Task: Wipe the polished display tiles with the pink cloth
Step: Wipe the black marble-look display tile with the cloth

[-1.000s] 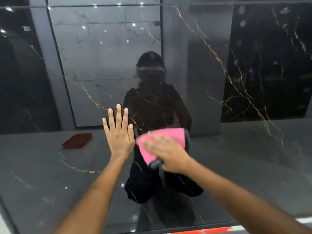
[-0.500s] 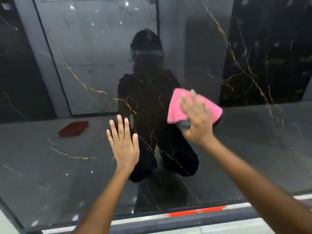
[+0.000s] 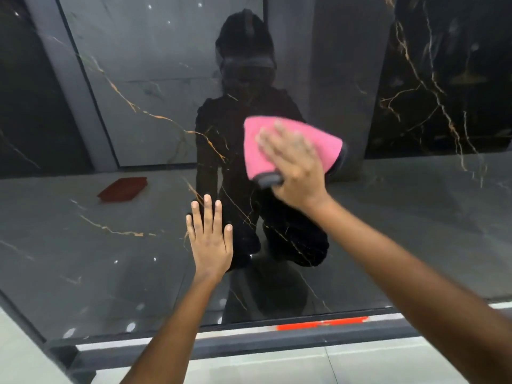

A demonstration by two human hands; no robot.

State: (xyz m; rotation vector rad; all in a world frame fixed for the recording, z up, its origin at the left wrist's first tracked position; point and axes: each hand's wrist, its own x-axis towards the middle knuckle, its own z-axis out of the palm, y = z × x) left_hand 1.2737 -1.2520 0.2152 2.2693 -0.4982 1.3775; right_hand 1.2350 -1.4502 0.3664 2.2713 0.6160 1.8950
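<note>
The pink cloth (image 3: 291, 142) is pressed flat against the dark polished tile (image 3: 138, 245) by the right hand (image 3: 296, 167), fingers spread over it. The left hand (image 3: 210, 239) is laid flat on the tile below, fingers straight.

The display tile (image 3: 83, 259) stands upright in front of the person and fills most of the view. The left hand (image 3: 212, 242) lies flat against it, low and near the middle. The right hand (image 3: 295, 167) is higher and to the right, pressing the cloth (image 3: 257, 145) onto the tile; the cloth spreads out above and to both sides of the fingers. Below the tile's lower edge runs a rail (image 3: 249, 342), and below that the floor (image 3: 277, 367).
</note>
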